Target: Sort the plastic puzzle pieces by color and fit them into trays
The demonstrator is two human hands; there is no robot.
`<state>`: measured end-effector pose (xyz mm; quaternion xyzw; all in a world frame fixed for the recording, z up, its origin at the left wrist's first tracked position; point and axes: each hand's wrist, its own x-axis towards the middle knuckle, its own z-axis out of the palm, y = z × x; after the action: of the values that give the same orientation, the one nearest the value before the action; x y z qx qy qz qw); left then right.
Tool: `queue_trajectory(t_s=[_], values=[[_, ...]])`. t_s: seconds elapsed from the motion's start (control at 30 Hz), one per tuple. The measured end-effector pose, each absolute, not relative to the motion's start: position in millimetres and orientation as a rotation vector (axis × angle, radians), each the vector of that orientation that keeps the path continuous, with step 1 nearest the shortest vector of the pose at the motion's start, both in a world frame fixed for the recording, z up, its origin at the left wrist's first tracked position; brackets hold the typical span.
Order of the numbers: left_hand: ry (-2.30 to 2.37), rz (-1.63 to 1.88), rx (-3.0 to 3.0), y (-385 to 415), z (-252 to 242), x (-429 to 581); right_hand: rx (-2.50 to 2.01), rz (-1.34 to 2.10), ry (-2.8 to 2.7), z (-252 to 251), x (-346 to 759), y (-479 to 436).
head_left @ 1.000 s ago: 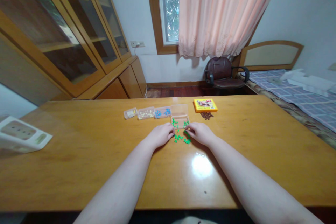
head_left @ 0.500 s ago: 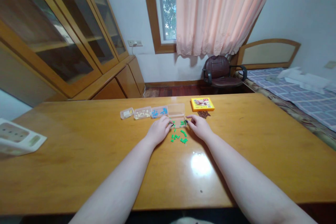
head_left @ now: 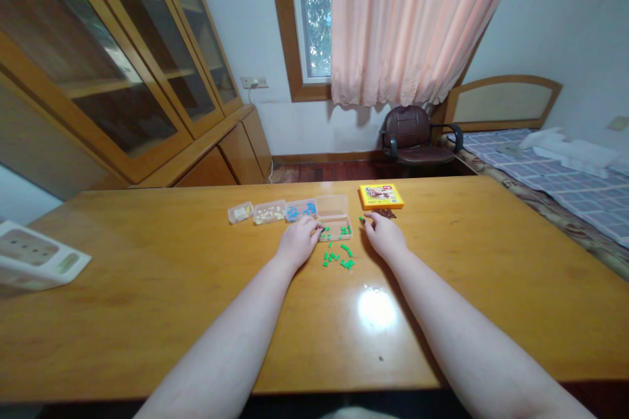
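Observation:
A clear plastic box with its lid folded back holds several small green pieces. My left hand is at the box's left end, its fingers closed on that edge. To the right of the box, my right hand pinches a small green building piece between thumb and finger. More green pieces lie loose on the wooden table in front of the box. Just behind my right hand is a pile of small brown pieces, partly covered by it.
Left of the green box stand a box of blue pieces, a box of cream pieces and a smaller clear box. A yellow flat package lies at the back right. A white slotted object is at the far left.
My right hand has moved right, away from the box's right end, with a green piece now showing at its fingertips. My left hand stays at the left end.

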<state>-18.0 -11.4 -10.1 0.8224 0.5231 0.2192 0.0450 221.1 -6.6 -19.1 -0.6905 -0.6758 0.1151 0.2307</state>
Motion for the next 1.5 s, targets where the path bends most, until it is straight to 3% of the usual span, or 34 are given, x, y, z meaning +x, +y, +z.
queue_trajectory(t_s=[0.23,0.57,0.8,1.13,1.5], values=[[1.594,0.609,2.508,-10,-10,-20,-1.926,0.212,-2.147,-22,217,-6],[1.31,0.294,2.656,-22,-5,-16,-1.937,0.265,-2.051,-21,221,-6],[1.306,0.283,2.664,-22,-4,-15,-1.278,0.331,-2.135,-18,208,-21],[1.229,0.244,2.66,-25,-1,-20,-1.366,0.354,-2.247,-12,213,-23],[1.391,0.19,2.652,-25,0,-18,-0.944,0.617,-2.621,2,193,-49]])
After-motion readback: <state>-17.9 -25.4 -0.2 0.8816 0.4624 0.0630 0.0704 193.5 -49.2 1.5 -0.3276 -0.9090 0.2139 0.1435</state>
